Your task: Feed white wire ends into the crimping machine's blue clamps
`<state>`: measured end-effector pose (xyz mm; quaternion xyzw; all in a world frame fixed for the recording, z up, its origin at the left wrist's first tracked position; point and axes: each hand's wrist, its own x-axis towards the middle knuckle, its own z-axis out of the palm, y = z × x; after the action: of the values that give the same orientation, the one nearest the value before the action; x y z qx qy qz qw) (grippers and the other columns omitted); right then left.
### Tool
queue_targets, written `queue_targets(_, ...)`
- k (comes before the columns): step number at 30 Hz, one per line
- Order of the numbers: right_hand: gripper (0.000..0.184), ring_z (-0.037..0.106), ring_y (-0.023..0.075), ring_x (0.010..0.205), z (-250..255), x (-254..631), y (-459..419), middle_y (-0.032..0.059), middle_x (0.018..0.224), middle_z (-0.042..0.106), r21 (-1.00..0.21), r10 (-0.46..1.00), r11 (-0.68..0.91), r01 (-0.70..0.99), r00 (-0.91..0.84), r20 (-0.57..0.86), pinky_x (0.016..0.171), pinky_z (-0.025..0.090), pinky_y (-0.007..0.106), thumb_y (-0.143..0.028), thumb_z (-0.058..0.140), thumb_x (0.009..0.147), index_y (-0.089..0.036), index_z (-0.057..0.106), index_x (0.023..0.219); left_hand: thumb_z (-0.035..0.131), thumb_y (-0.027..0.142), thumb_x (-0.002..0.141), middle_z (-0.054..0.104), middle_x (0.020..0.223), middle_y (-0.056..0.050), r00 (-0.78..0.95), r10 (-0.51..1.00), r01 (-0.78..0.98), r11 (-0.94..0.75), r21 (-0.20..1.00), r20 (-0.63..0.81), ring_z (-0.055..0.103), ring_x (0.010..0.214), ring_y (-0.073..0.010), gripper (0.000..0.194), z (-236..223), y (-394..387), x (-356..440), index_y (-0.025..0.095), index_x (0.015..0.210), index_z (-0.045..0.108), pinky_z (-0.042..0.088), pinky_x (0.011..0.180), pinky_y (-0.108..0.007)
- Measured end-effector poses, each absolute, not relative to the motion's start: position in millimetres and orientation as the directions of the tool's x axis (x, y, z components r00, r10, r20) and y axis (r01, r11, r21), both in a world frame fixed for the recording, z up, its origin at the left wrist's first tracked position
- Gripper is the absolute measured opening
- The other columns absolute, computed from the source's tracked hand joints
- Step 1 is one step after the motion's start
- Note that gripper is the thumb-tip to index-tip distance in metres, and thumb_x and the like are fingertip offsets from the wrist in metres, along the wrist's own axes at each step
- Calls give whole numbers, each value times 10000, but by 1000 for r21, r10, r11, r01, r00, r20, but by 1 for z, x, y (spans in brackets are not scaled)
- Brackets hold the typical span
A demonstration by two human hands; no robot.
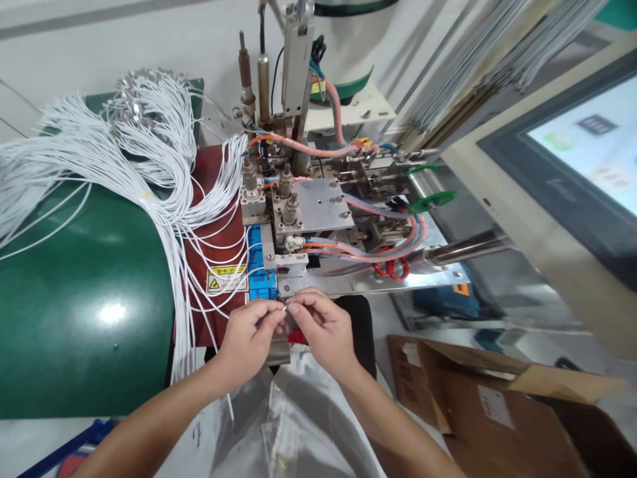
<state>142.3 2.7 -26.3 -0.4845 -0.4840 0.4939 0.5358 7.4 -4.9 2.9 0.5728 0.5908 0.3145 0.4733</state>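
Just in front of the machine's near edge, my left hand and my right hand meet with fingertips pinched. Between them shows the small end of a thin white cable, which both hands grip; its fine detail is too small to make out. Beside my left hand, several white cables run from a large bundle to a blue slotted holder on the machine. The metal press assembly stands directly beyond my hands.
A green table surface lies on the left under the cable bundle. At the right are a tilted touchscreen, a wire spool with green flanges and an opened cardboard box. Orange and clear hoses cross the machine.
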Motion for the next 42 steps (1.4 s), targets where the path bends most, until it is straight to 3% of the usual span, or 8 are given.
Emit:
queue_targets(8, 109, 544, 119, 604, -24, 125, -5, 4, 669, 551, -991, 986, -27, -130, 158, -47, 556, 458, 252, -194, 558, 764, -178, 576, 658, 511, 250, 827, 618, 717, -5, 11, 974, 221, 218, 951, -226, 568, 652, -98, 142, -2, -10, 13, 147, 786, 600, 474, 642, -190)
queue_targets(12, 73, 551, 131, 651, -29, 125, -4, 11, 692, 565, -965, 944, 215, 147, 223, 244, 604, 462, 272, -129, 554, 751, -186, 578, 712, 517, 254, 825, 630, 758, -7, -24, 977, 230, 214, 949, -214, 577, 692, -105, 138, -7, -12, 13, 158, 806, 614, 473, 669, -196)
queue_targets(16, 88, 546, 143, 678, -29, 138, 5, 23, 703, 572, -857, 895, 415, 304, 29, 444, 627, 460, 281, -105, 560, 737, -190, 572, 755, 532, 255, 812, 632, 762, -7, -12, 979, 314, 199, 928, -205, 581, 692, -113, 129, -9, -10, 10, 169, 808, 629, 468, 658, -207)
queue_targets(21, 79, 533, 130, 639, -20, 157, 17, 16, 675, 555, -883, 922, 375, 284, -212, 323, 588, 444, 253, -129, 535, 761, -188, 550, 711, 522, 181, 796, 632, 733, 6, 170, 978, 613, -7, 790, -124, 558, 663, -102, 122, 5, -1, -2, 180, 782, 644, 422, 646, -204)
queue_targets(25, 91, 522, 129, 636, -14, 162, 22, 15, 662, 556, -866, 864, 399, 302, -441, 245, 580, 420, 246, -119, 527, 747, -179, 564, 691, 506, 138, 782, 618, 681, 15, 360, 913, 719, -139, 681, -193, 542, 639, -103, 165, 14, 6, -8, 184, 701, 643, 392, 609, -207)
queue_targets(33, 171, 520, 122, 583, -18, 132, 4, 7, 614, 548, -977, 982, 151, 152, 86, 165, 549, 425, 247, -190, 537, 787, -173, 584, 624, 523, 252, 802, 628, 695, -7, -6, 996, 533, 81, 842, -92, 557, 625, -108, 143, -4, -8, 2, 167, 773, 634, 446, 592, -194)
queue_targets(37, 145, 545, 139, 614, -22, 133, 1, 21, 639, 584, -973, 983, 166, 159, 47, 175, 605, 449, 279, -197, 552, 772, -183, 615, 641, 541, 287, 799, 624, 701, -22, -64, 987, 430, 159, 889, -145, 558, 616, -111, 164, -12, -12, 4, 155, 800, 637, 460, 576, -198)
queue_targets(42, 97, 571, 142, 651, -24, 138, 6, 30, 705, 605, -997, 999, -46, -62, 27, -48, 598, 465, 268, -227, 559, 755, -177, 635, 720, 558, 306, 794, 562, 642, 9, -46, 968, 282, 249, 927, -246, 529, 548, -89, 245, -15, -12, 5, 144, 969, 615, 457, 553, -193)
